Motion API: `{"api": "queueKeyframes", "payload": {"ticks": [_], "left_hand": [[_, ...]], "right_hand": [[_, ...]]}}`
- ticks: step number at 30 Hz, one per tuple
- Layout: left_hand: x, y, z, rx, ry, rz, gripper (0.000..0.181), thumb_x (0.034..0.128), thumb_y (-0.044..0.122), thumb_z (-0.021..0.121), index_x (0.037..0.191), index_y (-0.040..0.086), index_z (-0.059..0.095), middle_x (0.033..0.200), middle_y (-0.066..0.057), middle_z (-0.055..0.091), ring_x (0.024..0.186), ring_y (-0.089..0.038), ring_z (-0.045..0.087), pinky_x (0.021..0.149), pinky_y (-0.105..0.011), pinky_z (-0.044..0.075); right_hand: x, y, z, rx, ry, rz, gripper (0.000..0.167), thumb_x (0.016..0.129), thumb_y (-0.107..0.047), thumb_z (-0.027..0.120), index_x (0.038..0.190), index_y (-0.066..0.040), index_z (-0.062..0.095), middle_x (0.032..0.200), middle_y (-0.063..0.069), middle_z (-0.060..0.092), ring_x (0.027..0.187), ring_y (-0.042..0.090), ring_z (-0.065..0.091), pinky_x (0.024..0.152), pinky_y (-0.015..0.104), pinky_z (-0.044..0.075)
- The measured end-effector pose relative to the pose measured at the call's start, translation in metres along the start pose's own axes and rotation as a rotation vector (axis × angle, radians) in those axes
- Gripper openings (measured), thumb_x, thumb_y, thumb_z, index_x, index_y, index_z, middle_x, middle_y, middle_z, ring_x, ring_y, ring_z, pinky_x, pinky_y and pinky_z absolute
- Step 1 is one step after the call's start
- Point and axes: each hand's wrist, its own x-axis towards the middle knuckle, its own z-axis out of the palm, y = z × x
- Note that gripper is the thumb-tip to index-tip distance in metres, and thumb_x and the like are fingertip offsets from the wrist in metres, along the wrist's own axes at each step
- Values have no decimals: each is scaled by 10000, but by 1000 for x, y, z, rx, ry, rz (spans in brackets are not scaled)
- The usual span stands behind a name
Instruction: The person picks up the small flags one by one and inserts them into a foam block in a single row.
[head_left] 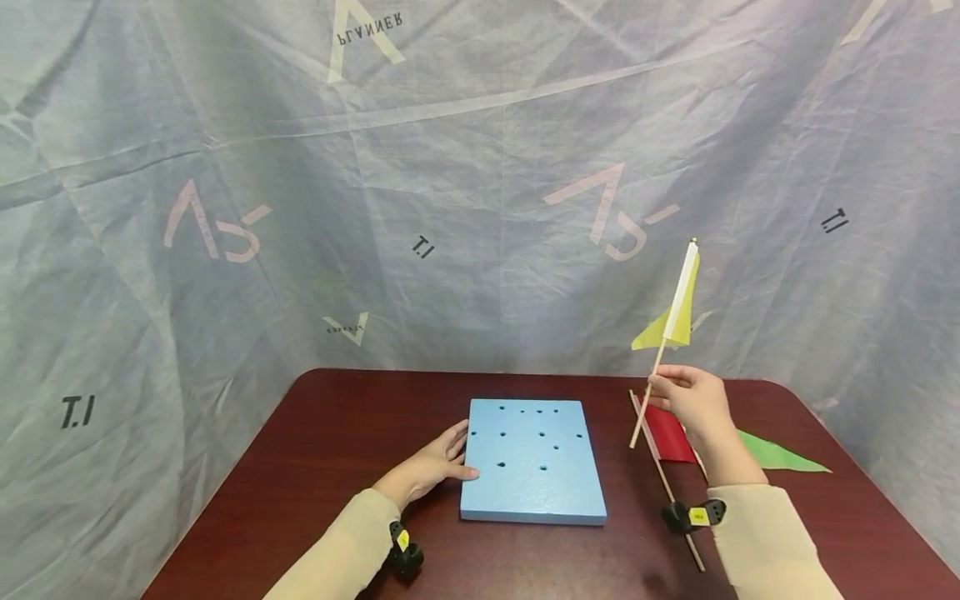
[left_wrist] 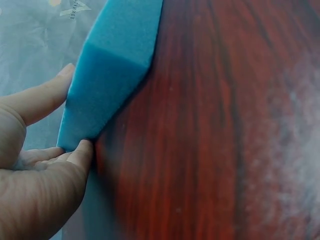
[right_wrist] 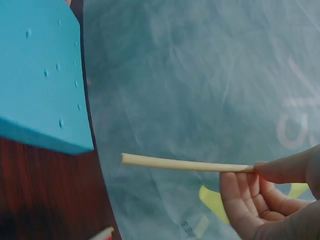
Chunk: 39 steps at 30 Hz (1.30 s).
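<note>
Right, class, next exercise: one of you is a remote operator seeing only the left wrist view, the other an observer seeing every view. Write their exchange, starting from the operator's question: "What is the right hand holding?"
Observer: The right hand pinches the stick of a yellow flag.
Operator: I see an edge of the blue board. Is the stick's lower end touching it?
Observer: No, that end is in the open, off to the right of the board.
Operator: Any other flags about?
Observer: Yes, a red flag and a green flag, both on the right side of the table.
</note>
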Motion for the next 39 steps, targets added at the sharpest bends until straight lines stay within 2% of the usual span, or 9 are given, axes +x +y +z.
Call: {"api": "queueKeyframes", "payload": {"ticks": [6, 11, 17, 23, 25, 33, 39], "left_hand": [[0, -1, 0, 6, -20, -6, 1000, 851, 83, 739, 1569, 109, 44, 1630, -170, 45, 1478, -388, 145, 1161, -509, 267], [1, -1, -2, 11, -9, -5, 1009, 839, 80, 750, 1570, 114, 54, 1632, -158, 56, 1485, -369, 142, 1163, -506, 264], [0, 0, -3, 14, -10, -3, 999, 842, 70, 744, 1569, 114, 60, 1633, -154, 60, 1487, -359, 143, 1165, -502, 259], [-2, 1, -1, 13, -22, -10, 994, 855, 76, 732, 1570, 113, 43, 1630, -169, 43, 1479, -385, 147, 1160, -503, 268], [-3, 3, -1, 15, -22, -10, 992, 859, 78, 728, 1571, 119, 39, 1630, -170, 38, 1477, -389, 151, 1159, -503, 273], [-4, 4, 0, 35, -19, 1, 980, 865, 69, 720, 1569, 106, 40, 1628, -182, 33, 1475, -392, 160, 1154, -505, 280], [-3, 3, 0, 35, -27, 11, 977, 866, 66, 718, 1568, 99, 39, 1628, -182, 33, 1476, -390, 155, 1152, -501, 285]], "right_hand": [[3, 4, 21, -27, 75, -121, 243, 958, -80, 595, 1135, 86, 603, 877, 33, 678, 709, -23, 653, 693, 175, 569], [6, 4, 35, -8, 105, -174, 213, 953, -74, 601, 1104, 74, 619, 833, -25, 678, 708, -28, 654, 703, 173, 565], [12, 3, 53, 80, 108, -173, 180, 941, -41, 609, 1080, 73, 620, 805, -65, 656, 712, -15, 650, 713, 196, 573], [16, 8, 70, 82, 86, -176, 178, 941, -50, 615, 1084, 56, 628, 968, 176, 679, 724, -5, 645, 702, 150, 555], [16, 9, 74, 76, 79, -178, 195, 948, -67, 610, 1101, 53, 624, 1020, 221, 663, 732, -9, 640, 704, 129, 543], [19, 8, 94, 130, 86, -189, 176, 942, -44, 611, 1078, 66, 627, 996, 204, 656, 736, 15, 637, 702, 143, 547], [18, 10, 106, 68, 88, -229, 142, 939, -58, 620, 1052, 26, 637, 987, 210, 669, 728, 16, 635, 690, 121, 527]]}}
